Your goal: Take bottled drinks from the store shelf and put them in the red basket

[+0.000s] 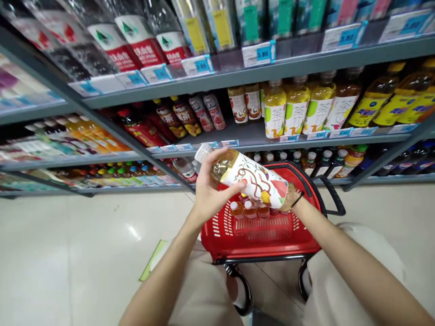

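I hold a tea bottle [249, 176] with a white cap and a white patterned label, lying on its side above a red shopping basket [258, 244]. My left hand [212, 188] wraps round its neck end, fingers closed on it. My right hand [295, 199] is almost hidden behind the bottle's base, and its fingers do not show. Several small bottles with orange drink [250, 209] stand inside the basket.
Grey store shelves [258, 72] run ahead, packed with drink bottles and blue price tags. Yellow tea bottles [295, 106] stand on the middle shelf. The basket's black handle [335, 194] sticks out right. Pale glossy floor [78, 253] spreads to the left. My knees are below.
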`<state>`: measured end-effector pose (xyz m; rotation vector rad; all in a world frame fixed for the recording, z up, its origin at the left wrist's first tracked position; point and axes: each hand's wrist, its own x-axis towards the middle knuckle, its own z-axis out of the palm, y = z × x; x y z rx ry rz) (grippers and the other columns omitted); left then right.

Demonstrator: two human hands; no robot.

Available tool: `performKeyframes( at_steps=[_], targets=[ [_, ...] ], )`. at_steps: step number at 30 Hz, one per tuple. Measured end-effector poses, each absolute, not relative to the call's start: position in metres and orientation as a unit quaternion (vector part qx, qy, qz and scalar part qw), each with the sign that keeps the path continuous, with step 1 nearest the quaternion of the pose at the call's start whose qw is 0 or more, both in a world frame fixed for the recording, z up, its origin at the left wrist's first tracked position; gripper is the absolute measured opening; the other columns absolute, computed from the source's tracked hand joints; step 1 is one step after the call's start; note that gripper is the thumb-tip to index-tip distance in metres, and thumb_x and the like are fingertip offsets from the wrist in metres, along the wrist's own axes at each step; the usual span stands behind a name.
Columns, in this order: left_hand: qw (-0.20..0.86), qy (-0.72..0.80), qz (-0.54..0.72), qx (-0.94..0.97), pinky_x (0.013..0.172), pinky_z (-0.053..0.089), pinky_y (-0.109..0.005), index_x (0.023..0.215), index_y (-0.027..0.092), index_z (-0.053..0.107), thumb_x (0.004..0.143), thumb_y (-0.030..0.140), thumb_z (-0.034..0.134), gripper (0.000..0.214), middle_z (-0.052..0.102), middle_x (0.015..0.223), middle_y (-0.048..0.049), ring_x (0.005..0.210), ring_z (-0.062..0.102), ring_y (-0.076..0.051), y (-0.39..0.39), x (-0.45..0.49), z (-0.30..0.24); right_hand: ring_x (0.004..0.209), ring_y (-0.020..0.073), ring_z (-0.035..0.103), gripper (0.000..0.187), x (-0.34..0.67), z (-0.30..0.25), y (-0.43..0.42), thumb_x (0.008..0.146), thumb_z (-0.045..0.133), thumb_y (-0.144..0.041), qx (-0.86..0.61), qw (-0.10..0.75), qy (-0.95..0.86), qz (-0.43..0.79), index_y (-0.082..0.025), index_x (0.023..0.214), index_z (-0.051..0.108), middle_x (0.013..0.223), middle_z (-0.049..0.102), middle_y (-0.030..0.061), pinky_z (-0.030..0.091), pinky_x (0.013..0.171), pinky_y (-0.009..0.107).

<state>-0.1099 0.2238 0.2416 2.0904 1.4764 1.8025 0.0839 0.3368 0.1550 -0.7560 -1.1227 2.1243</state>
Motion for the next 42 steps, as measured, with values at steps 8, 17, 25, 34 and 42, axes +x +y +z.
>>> performKeyframes(
  at_steps=[8, 17, 25, 34, 42],
  targets=[
    [0.221, 0.477, 0.650, 0.548, 0.108, 0.056, -0.052, 0.168, 0.037, 0.004, 0.083, 0.047, 0.085, 0.118, 0.048, 0.155, -0.0158, 0.136, 0.059, -0.032, 0.237, -0.155, 0.179, 0.066, 0.0265, 0.072, 0.063, 0.063, 0.166, 0.309, 0.100, 0.034, -0.060, -0.300, 0.115, -0.330, 0.887, -0.010, 0.124, 0.063, 0.090, 0.077, 0.0129, 0.058, 0.060, 0.036],
    [0.219, 0.480, 0.643, 0.555, 0.103, 0.062, -0.051, 0.169, 0.041, -0.008, 0.075, 0.040, 0.091, 0.137, 0.063, 0.141, -0.0082, 0.119, 0.070, -0.032, 0.208, -0.147, 0.191, 0.095, 0.0283, 0.074, 0.046, 0.031, 0.151, 0.260, 0.096, 0.039, -0.045, -0.413, 0.251, -0.291, 0.826, -0.018, 0.122, 0.067, 0.112, 0.077, 0.0105, 0.062, 0.083, 0.046],
    [0.178, 0.522, 0.663, 0.506, 0.108, 0.057, -0.057, 0.169, 0.035, 0.012, 0.073, 0.039, 0.092, 0.125, 0.065, 0.139, -0.0097, 0.124, 0.067, -0.035, 0.218, -0.115, 0.177, 0.117, 0.0265, 0.070, 0.036, 0.046, 0.142, 0.265, 0.095, 0.047, -0.035, -0.441, 0.336, -0.270, 0.787, -0.020, 0.118, 0.070, 0.115, 0.077, 0.0055, 0.060, 0.098, 0.045],
    [0.241, 0.432, 0.692, 0.527, 0.117, 0.049, -0.056, 0.162, 0.028, 0.039, 0.073, 0.039, 0.092, 0.104, 0.054, 0.154, -0.0123, 0.138, 0.058, -0.035, 0.218, -0.100, 0.187, 0.076, 0.0280, 0.071, 0.050, 0.064, 0.132, 0.251, 0.093, 0.048, -0.064, -0.429, 0.214, -0.308, 0.822, -0.021, 0.099, 0.073, 0.090, 0.076, 0.0087, 0.063, 0.068, 0.047],
    [0.341, 0.455, 0.775, 0.275, 0.098, 0.057, -0.044, 0.135, 0.017, 0.063, 0.076, 0.046, 0.089, 0.070, 0.071, 0.129, -0.0143, 0.111, 0.071, -0.030, 0.234, -0.122, 0.188, 0.066, 0.0245, 0.069, 0.065, 0.061, 0.164, 0.254, 0.087, 0.061, -0.068, -0.288, 0.125, -0.332, 0.890, -0.009, 0.109, 0.076, 0.089, 0.075, 0.0170, 0.049, 0.043, 0.026]
  ],
)
